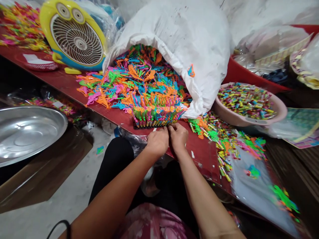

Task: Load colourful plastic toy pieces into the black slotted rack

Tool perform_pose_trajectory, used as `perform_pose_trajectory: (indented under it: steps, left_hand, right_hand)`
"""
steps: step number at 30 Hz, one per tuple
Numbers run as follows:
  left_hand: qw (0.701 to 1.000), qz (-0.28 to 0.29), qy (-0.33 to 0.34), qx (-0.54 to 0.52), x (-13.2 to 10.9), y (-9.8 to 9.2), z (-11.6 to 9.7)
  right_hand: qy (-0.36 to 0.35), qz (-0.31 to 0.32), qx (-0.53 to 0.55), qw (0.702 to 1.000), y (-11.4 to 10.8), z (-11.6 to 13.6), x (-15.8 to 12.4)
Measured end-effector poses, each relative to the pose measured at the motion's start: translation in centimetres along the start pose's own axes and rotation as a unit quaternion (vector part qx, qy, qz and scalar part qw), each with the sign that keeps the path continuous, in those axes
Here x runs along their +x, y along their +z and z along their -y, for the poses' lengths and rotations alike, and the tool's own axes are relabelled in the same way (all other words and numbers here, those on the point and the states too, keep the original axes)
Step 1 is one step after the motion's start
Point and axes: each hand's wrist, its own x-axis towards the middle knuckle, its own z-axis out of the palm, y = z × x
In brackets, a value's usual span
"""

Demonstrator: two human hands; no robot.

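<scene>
At your hands, on the near edge of the red worktop (196, 156), your left hand (156, 142) and right hand (178, 137) rest side by side, fingers curled downward, knuckles up and pressed close together. The fingertips are hidden, so you cannot tell whether either hand is pinching anything.

Directly ahead of the hands, a row of multicoloured plastic pieces (156, 114) stands upright in a black strip (147, 126). Beyond the row, a heap of loose plastic pieces (139, 76) spills from a white sack (174, 33). Right of your right hand, small loose pieces (219, 149) lie scattered.

Caution: the row touches the heap, so an uneven push could tip it into the loose pieces. Pieces near the worktop edge could fall if brushed by a wrist.
</scene>
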Motion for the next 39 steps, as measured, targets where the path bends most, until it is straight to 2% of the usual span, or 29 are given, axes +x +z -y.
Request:
perform_pose_trajectory:
  steps: [9, 17, 22, 24, 29, 34, 39]
  left_hand:
    - [1.000, 0.008, 0.004, -0.005, 0.2, -0.5, 0.2]
    - [1.000, -0.007, 0.009, -0.011, 0.3, 0.0, 0.5]
    - [1.000, -0.004, 0.008, -0.001, 0.3, 0.2, 0.5]
    - [1.000, -0.006, 0.007, 0.004, 0.3, 0.4, 0.6]
    - [1.000, -0.024, 0.011, 0.004, 0.3, 0.9, 0.7]
    - [1.000, -0.026, 0.010, 0.001, 0.4, 1.0, 0.7]
    - [1.000, -0.002, 0.002, 0.012, 0.3, 0.7, 0.6]
  right_hand:
    - [-0.017, 0.002, -0.064, 0.998, 0.5, 0.6, 0.4]
    - [-0.069, 0.031, 0.027, 0.997, -1.0, -0.4, 0.0]
    - [-0.159, -0.072, 0.101, 0.979, -3.4, -0.4, 0.2]
    - [-0.210, -0.085, 0.096, 0.969, -4.5, 0.0, 0.8]
    - [-0.282, -0.034, 0.016, 0.959, -6.0, 1.0, 2.3]
    - [-0.290, -0.019, 0.008, 0.957, -6.5, 1.2, 2.8]
    - [-0.265, -0.002, 0.068, 0.962, -6.4, 1.3, 3.5]
